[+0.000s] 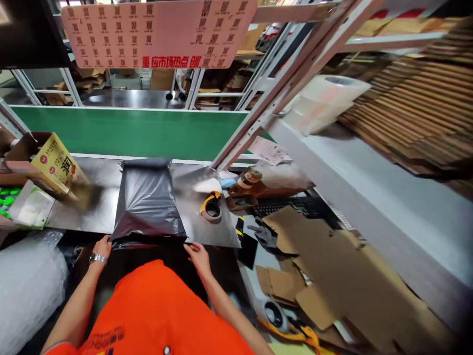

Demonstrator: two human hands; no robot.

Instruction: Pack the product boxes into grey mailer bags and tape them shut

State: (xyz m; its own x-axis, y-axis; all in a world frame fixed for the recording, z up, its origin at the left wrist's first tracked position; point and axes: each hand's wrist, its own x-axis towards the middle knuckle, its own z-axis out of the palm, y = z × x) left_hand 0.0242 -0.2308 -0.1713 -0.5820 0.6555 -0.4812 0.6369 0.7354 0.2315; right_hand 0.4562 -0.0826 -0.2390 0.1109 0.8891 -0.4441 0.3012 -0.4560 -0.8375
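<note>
A black plastic mailing bag [148,202] lies on the metal worktop, its near edge overhanging toward me. Its film looks stretched over something flat and boxy inside, which is hidden. My left hand [102,248], with a watch on the wrist, is closed at the bag's near left corner. At the near right corner, my right hand [198,255] pinches the edge between thumb and fingers. To the right of the bag sits a yellow tape dispenser [211,206] with a roll in it.
A yellow carton [57,165] and a box with green-capped items [9,199] stand at left, above bubble wrap [31,281]. Behind runs a green conveyor belt [148,130]. On the right are cardboard pieces [332,261], a keyboard [284,205] and a shelf holding tape rolls [325,103].
</note>
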